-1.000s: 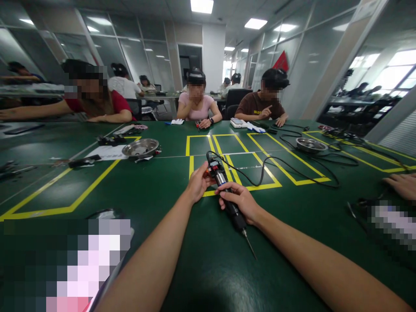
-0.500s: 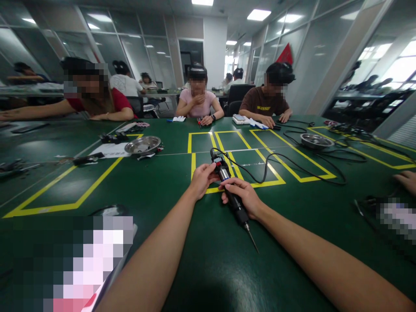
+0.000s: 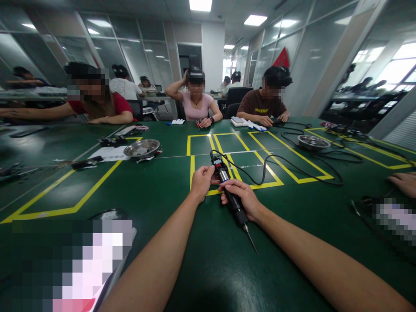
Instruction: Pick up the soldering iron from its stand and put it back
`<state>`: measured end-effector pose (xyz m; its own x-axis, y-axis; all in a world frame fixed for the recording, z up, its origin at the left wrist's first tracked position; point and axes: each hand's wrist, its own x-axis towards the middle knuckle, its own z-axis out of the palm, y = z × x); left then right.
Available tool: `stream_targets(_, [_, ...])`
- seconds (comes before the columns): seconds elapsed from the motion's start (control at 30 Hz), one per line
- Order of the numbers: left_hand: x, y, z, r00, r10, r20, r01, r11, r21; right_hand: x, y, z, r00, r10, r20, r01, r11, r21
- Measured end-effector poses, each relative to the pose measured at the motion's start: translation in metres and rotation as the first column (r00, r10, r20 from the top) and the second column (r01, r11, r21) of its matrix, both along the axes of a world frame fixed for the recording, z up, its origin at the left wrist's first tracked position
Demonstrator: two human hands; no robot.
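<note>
A black electric screwdriver (image 3: 234,201) with a silver collar lies slantwise in my hands, its long thin bit pointing down and toward me. My right hand (image 3: 242,196) is wrapped around the middle of its body. At the far end, near a small red part, my left hand (image 3: 203,180) pinches the tool; its fingertips are partly hidden. A black cable (image 3: 271,161) leaves that end and loops away to the right over the green table (image 3: 208,247).
Yellow tape (image 3: 260,187) outlines boxes on the table. Metal bowls stand left (image 3: 142,148) and right (image 3: 313,142), near loose cables. Three people sit opposite. Another person's hand (image 3: 404,183) rests at the right edge. A blurred-out object (image 3: 97,260) lies at lower left.
My hands and the screwdriver stay almost in place; the view shifts slightly. The person opposite in the middle has raised a hand from the face to the head.
</note>
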<state>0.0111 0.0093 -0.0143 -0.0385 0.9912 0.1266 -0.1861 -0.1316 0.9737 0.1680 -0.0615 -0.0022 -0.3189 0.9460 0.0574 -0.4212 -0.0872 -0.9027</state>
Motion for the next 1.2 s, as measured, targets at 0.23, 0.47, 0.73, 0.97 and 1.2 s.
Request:
stream_targets(0.23, [0.003, -0.003, 0.003, 0.996, 0.085, -0.040, -0.084, 0.996, 0.013, 0.001, 0.001, 0.000, 1.000, -0.005, -0.016, 0.005, 1.000, -0.013])
stream_targets(0.47, [0.001, -0.003, 0.005, 0.999, 0.031, 0.033, -0.032, 0.999, 0.021, 0.001, 0.003, -0.005, 1.000, -0.003, -0.027, 0.003, 1.000, -0.004])
stream_targets(0.73, [-0.006, 0.005, 0.002, 0.972, -0.117, 0.202, 0.142, 0.984, -0.113, 0.002, 0.002, -0.006, 0.999, 0.007, -0.050, -0.007, 1.000, 0.000])
stream_targets(0.97, [-0.010, 0.003, 0.006, 0.936, -0.195, 0.292, 0.233, 0.968, -0.098, 0.004, 0.005, -0.010, 0.997, 0.010, -0.074, -0.011, 1.000, -0.009])
stream_targets(1.2, [-0.011, 0.004, 0.004, 0.920, -0.205, 0.334, 0.238, 0.969, -0.062, 0.005, 0.005, -0.010, 0.997, 0.010, -0.075, -0.010, 1.000, -0.009])
